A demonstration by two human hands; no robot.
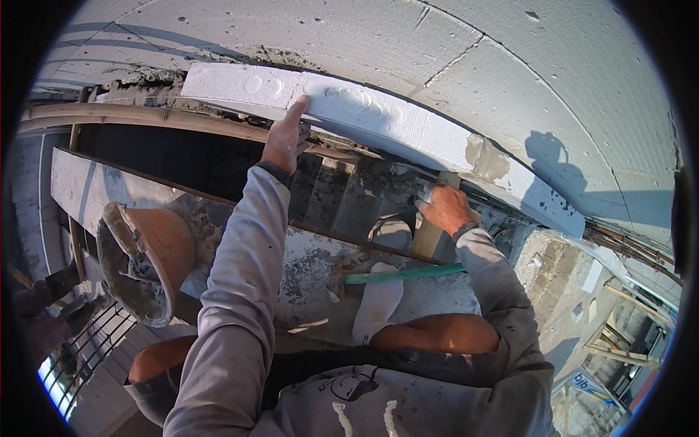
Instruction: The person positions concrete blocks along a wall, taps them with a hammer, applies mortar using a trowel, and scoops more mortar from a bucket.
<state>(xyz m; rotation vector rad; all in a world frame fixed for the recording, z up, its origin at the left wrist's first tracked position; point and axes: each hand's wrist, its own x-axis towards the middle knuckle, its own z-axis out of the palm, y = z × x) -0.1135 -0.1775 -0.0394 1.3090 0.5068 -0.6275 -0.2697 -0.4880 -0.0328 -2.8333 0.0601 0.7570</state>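
A long white block [349, 102] lies along the base of the light wall, its front edge toward me, with a grey mortar patch near its right part. My left hand [284, 140] is closed on its front edge, thumb on the face and fingers curled beneath. To the right, just below the block, my right hand [448, 209] is closed round a flat piece of wood [427, 239]; part of the wood shows above the fist too. A thin green strip [404, 274] lies below my right hand, its right end reaching my sleeve.
A mortar-smeared orange bucket [171, 237] stands tilted at the left on a stained plank [291, 262]. A bamboo pole [153, 115] runs along the wall at left. Beyond the plank is a deep drop. Rebar [626, 247] sticks out at right. A dark, blurred shape shows at far left.
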